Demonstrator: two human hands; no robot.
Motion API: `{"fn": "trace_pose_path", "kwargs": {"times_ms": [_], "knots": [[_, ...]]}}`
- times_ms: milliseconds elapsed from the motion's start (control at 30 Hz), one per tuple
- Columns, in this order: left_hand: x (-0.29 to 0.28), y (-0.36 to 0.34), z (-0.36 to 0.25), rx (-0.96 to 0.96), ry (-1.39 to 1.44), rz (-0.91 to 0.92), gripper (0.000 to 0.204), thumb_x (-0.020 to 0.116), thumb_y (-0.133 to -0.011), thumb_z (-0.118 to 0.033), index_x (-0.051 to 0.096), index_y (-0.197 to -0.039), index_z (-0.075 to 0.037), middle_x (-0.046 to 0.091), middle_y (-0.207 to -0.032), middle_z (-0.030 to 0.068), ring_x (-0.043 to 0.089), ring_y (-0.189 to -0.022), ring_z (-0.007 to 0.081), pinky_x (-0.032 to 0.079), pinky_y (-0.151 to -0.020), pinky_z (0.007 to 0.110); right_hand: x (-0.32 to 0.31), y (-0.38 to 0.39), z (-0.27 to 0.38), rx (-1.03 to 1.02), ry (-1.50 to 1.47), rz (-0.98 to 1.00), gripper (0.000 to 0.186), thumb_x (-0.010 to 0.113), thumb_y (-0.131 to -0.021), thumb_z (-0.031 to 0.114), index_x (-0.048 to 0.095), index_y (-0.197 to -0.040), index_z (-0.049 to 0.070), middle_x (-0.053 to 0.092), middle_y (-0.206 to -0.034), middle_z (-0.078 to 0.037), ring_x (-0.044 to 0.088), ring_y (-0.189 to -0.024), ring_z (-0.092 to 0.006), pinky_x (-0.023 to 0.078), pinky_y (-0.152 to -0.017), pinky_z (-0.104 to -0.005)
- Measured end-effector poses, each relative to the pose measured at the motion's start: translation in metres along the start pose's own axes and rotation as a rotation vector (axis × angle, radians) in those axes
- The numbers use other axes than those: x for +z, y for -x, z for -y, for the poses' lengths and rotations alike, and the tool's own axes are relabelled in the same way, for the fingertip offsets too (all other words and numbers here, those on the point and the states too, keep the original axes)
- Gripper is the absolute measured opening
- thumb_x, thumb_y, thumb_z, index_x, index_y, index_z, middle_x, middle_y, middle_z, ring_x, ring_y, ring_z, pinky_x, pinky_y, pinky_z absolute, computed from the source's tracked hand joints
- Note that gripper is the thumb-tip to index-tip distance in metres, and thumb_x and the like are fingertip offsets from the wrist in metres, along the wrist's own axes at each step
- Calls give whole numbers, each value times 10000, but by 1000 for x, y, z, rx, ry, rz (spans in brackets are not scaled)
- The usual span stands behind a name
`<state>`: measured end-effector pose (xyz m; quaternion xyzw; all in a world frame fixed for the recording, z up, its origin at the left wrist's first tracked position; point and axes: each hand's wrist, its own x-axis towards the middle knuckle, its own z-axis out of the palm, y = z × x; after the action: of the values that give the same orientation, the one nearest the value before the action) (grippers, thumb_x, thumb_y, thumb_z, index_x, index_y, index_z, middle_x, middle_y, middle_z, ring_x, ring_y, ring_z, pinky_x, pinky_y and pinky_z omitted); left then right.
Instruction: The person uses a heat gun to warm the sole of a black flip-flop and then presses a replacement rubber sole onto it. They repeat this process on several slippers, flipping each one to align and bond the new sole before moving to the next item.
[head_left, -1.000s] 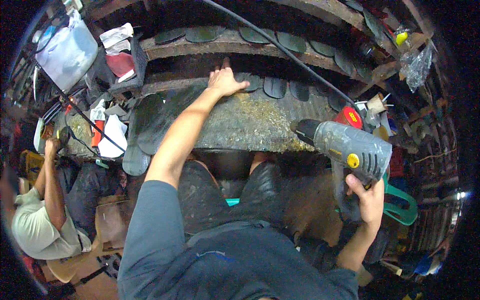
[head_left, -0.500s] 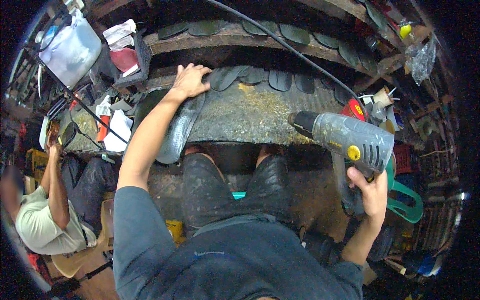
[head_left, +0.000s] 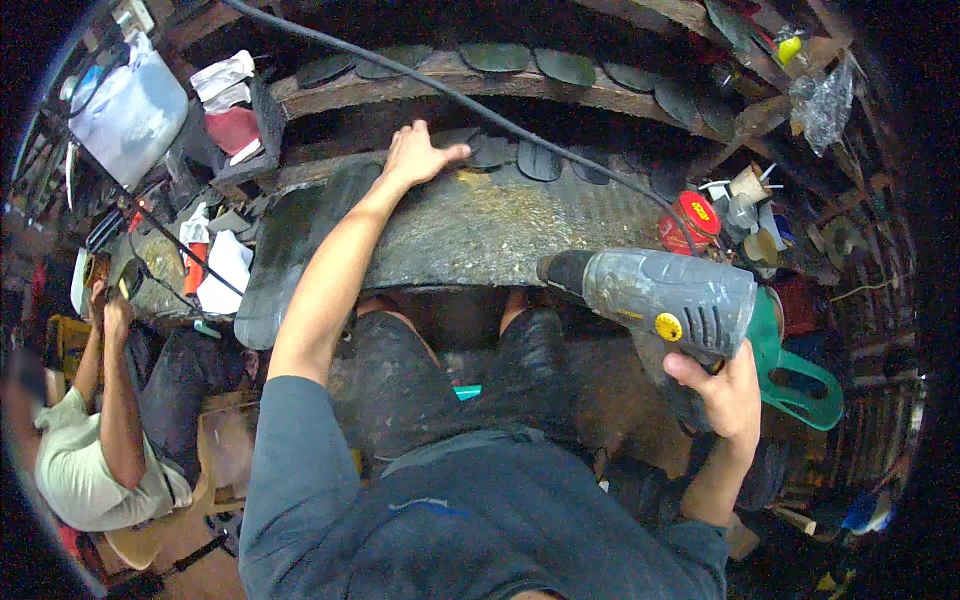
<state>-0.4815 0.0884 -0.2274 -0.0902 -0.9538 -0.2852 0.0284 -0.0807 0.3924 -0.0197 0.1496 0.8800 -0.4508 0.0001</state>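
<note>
My right hand [head_left: 732,395] is wrapped around the handle of a grey heat gun [head_left: 675,290] with a yellow dial. Its dark nozzle points left, over the front edge of the workbench [head_left: 460,240]. My left arm reaches across the bench. At the back edge my left hand [head_left: 415,158] has its fingers spread and its thumb stretched right, beside a row of dark sole-shaped pieces [head_left: 540,160]. Whether it touches the nearest piece I cannot tell. A wide dark sheet [head_left: 275,275] lies at the bench's left end, partly behind my forearm.
A thick grey cable [head_left: 400,70] crosses above the bench. More dark pieces line the wooden shelf [head_left: 420,90] behind. A red can [head_left: 690,222] stands at the right, with a green plastic chair [head_left: 800,390] below. At left another person [head_left: 110,450] sits, hands raised around something indistinct.
The heat gun has moved left with my right hand. My left hand has shifted right along the row, thumb now extended. The view has turned slightly, and the cable lies further left.
</note>
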Motion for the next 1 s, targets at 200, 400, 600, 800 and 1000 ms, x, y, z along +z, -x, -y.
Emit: {"fn": "trace_pose_path", "kwargs": {"times_ms": [200,400,600,800,1000], "knots": [[30,-18,-49,-109,-104,-48,1051,733,-844,-731,465,-1550,0,480,-1519,377,480,-1419,513,437,-1157,563,2,-5,-3,27,-91,-60,504,927,-779,160,723,-1203,-20,787,-1118,-106,726,-1021,-214,546,-960,-381],[37,-39,-47,-135,-131,36,1099,748,-845,-632,327,-1625,16,446,-1566,368,445,-1453,522,392,-1206,557,0,6,-7,41,-206,-130,553,941,-759,152,705,-1228,-21,776,-1132,-103,710,-1061,-209,533,-982,-382],[-24,47,-44,-43,55,-206,845,729,-866,-575,499,-1476,-37,583,-1341,364,552,-1274,491,432,-1117,559,-12,-1,-13,-8,7,-155,500,927,-794,228,730,-1178,-26,786,-1095,-112,714,-1019,-214,531,-961,-380],[-37,221,-51,209,235,-249,788,841,-822,-315,501,-1502,-108,541,-1350,275,513,-1261,453,439,-1106,547,-14,-8,0,-23,-108,-181,436,901,-839,251,707,-1131,-7,729,-943,-77,650,-749,-160,522,-717,-326],[-7,238,-40,291,86,25,865,917,-734,-310,543,-1505,-188,481,-1529,251,436,-1437,446,394,-1206,548,8,-29,17,-30,-45,-5,427,879,-853,221,691,-1163,-4,708,-902,-49,605,-684,-131,483,-625,-314]]}}
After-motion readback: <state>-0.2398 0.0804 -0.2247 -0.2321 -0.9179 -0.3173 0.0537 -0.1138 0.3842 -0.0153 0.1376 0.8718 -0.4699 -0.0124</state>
